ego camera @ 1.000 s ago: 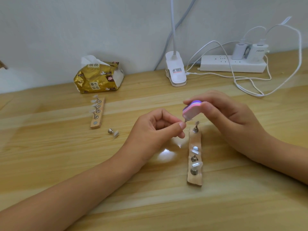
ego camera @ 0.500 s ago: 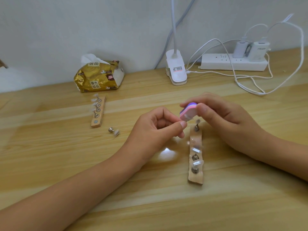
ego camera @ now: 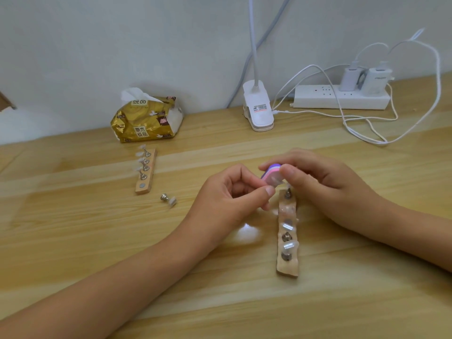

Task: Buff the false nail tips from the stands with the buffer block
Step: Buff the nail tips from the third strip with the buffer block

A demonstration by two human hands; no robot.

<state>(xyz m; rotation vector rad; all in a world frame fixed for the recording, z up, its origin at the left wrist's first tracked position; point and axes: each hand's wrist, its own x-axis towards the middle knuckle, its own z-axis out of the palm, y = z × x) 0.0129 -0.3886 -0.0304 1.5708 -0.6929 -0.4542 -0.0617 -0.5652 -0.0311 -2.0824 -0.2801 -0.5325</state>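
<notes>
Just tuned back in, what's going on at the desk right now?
The right hand grips the buffer block, and the left hand pinches what looks like a nail tip against it, just above the near stand, which carries more tips. A second stand with tips sits farther left, with one loose holder lying on the desk beside it.

Looks forward and down from the person's head, close over the wooden table [ego camera: 244,304], left hand [ego camera: 227,201] and right hand [ego camera: 325,189] mid-frame, white wall [ego camera: 122,45] behind.
</notes>
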